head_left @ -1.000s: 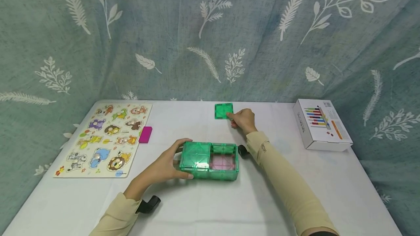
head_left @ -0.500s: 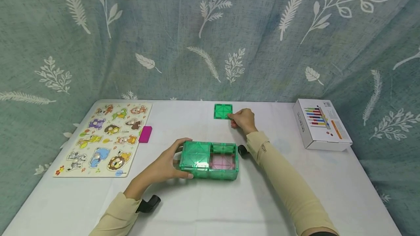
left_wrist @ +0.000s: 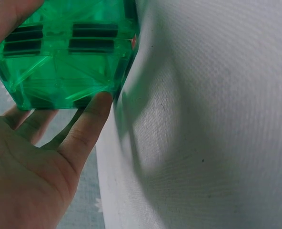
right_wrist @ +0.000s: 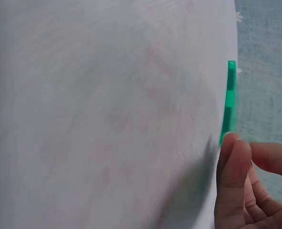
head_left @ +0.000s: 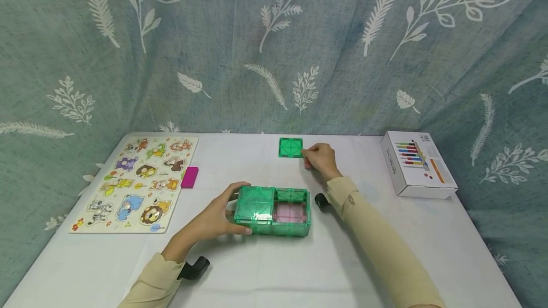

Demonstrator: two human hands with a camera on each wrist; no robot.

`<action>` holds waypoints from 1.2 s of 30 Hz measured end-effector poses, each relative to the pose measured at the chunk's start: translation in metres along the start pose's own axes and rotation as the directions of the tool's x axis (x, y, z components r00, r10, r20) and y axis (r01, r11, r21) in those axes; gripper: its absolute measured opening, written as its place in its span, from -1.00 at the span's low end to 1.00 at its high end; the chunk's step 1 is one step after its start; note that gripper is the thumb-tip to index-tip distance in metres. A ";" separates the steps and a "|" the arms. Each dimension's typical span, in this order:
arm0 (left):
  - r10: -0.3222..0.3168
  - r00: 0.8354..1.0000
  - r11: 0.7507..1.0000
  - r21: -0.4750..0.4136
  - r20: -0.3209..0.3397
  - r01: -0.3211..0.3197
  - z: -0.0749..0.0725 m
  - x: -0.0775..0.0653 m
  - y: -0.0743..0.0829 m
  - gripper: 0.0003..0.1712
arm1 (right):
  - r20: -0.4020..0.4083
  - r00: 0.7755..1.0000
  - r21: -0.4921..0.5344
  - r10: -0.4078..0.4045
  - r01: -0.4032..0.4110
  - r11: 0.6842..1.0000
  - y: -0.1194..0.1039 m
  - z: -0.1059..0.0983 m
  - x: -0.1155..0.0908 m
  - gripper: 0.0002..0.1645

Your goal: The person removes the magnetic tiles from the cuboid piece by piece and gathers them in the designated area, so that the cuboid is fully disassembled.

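A box built of clear green magnetic tiles (head_left: 255, 203) stands mid-table, and its right half is uncovered over a pinkish floor (head_left: 290, 213). My left hand (head_left: 216, 215) grips the left end of this box, the thumb at the front and the fingers behind. In the left wrist view the fingers press on the box's end wall (left_wrist: 60, 78). At the back of the table lies a single green square tile (head_left: 290, 148). My right hand (head_left: 321, 159) pinches its right edge between curled thumb and finger. In the right wrist view the tile (right_wrist: 229, 98) shows as a thin strip beyond the fingertips.
An animal puzzle board (head_left: 132, 184) lies on the left, with a magenta block (head_left: 190, 177) at its right edge. A white box (head_left: 419, 164) with a printed counting toy stands at the back right. A leaf-patterned curtain (head_left: 231, 46) hangs behind the white-covered table.
My right hand's fingertips have slid from the face of the green tile to its right edge. The tile has shifted very slightly left. My left hand has stayed on the box.
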State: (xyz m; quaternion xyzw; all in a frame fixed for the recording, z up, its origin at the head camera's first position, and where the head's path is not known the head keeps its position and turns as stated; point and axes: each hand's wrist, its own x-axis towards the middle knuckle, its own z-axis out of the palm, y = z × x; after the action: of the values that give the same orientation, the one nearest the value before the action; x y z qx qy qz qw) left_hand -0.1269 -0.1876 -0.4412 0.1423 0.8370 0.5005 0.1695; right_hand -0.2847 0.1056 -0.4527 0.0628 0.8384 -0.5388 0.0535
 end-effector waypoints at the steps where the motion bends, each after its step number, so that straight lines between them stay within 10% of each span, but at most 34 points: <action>1: -0.002 1.000 1.000 -0.001 0.001 0.002 0.000 0.000 0.000 0.24 | 0.006 1.000 -0.027 -0.021 0.021 0.999 0.000 -0.002 -0.003 -0.74; 11: 0.011 1.000 1.000 -0.026 -0.005 -0.011 0.001 0.001 0.002 0.26 | 0.139 0.972 -0.228 -0.188 0.217 0.949 -0.010 -0.013 -0.039 -0.69; 23: 0.008 1.000 1.000 -0.007 -0.002 -0.008 0.000 0.002 0.000 0.25 | 0.332 0.926 -0.103 -0.181 0.226 0.969 -0.028 -0.026 -0.075 -0.64; 36: 0.014 1.000 1.000 -0.009 0.005 -0.014 -0.002 0.003 0.000 0.24 | 0.482 0.864 -0.267 -0.145 0.303 0.915 -0.035 -0.030 -0.100 -0.53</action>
State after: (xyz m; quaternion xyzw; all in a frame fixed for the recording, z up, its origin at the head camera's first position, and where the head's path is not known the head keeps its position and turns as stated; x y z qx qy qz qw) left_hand -0.1304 -0.1877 -0.4413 0.1485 0.8334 0.5049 0.1687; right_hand -0.1926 0.1133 -0.3931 -0.1734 0.8830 -0.3913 0.1928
